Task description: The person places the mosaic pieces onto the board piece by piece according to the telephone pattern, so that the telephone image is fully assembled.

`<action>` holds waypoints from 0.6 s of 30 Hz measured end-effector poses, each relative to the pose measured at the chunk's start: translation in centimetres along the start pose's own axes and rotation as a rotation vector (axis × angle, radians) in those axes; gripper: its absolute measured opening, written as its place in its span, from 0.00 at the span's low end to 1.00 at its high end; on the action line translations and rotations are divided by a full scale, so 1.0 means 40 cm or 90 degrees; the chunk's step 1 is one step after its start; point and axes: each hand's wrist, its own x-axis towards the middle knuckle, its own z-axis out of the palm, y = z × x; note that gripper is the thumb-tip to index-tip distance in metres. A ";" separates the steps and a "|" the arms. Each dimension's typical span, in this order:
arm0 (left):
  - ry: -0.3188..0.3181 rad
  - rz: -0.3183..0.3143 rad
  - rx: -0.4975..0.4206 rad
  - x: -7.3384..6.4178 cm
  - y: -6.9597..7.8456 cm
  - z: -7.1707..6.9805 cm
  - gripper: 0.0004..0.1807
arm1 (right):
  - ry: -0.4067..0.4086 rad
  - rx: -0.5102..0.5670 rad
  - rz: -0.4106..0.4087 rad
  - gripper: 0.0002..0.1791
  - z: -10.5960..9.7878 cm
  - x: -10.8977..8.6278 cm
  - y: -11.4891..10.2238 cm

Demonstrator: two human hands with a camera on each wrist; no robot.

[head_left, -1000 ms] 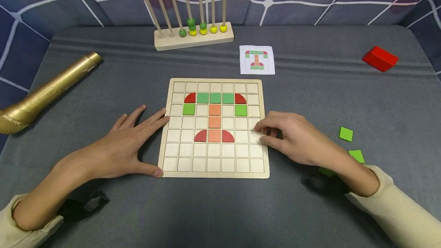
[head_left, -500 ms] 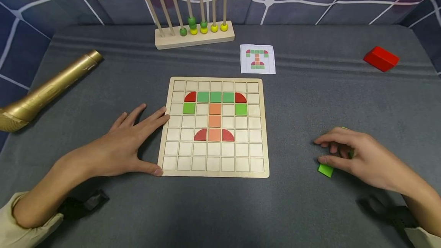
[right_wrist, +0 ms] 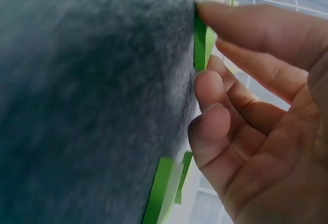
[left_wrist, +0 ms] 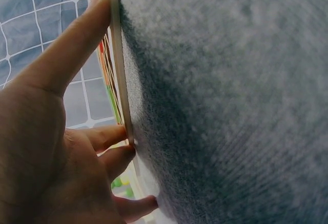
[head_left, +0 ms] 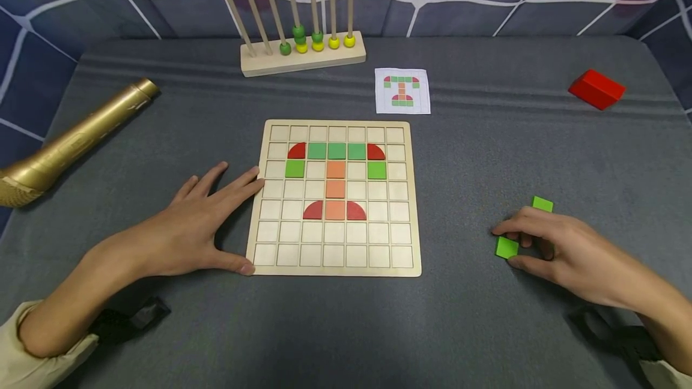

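A square wooden grid board (head_left: 415, 209) lies in the head view, with red quarter-circle, green and orange tiles set in its cells. Spread along its left edge, my left hand (head_left: 189, 236) touches the rim with thumb and fingertips; the left wrist view shows the same contact. To the board's right, my right hand (head_left: 573, 254) pinches a light-green square tile (head_left: 506, 248) between thumb and finger, low over the cloth. A second green tile (head_left: 542, 203) pokes out behind that hand. Two loose green tiles appear below the fingers in the right wrist view, the nearer tile (right_wrist: 158, 190) blurred.
Behind the board lies a printed pattern card (head_left: 402, 90). A peg stand (head_left: 303, 63) with green and yellow beads is at the back. A golden tube-like object (head_left: 81, 143) lies left, a red block (head_left: 596, 89) at far right.
My right hand has left the board's right edge and come to the loose green tiles. Its fingers have taken the nearest one, which has shifted slightly away from me. My left hand stays put.
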 end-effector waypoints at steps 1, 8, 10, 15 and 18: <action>0.000 0.000 0.000 0.000 0.000 0.000 0.68 | 0.004 -0.004 -0.001 0.33 0.000 0.004 -0.001; 0.002 0.003 0.002 0.003 0.000 0.001 0.68 | 0.019 -0.006 0.030 0.33 -0.009 0.011 -0.009; 0.003 0.003 0.004 0.004 -0.001 0.002 0.68 | 0.018 -0.008 0.046 0.32 -0.013 0.006 -0.010; 0.004 0.003 0.007 0.003 -0.002 0.002 0.69 | 0.003 -0.047 0.080 0.27 -0.011 0.001 -0.006; 0.004 0.004 0.006 0.001 -0.002 0.002 0.69 | 0.010 -0.055 0.084 0.24 -0.005 0.004 -0.004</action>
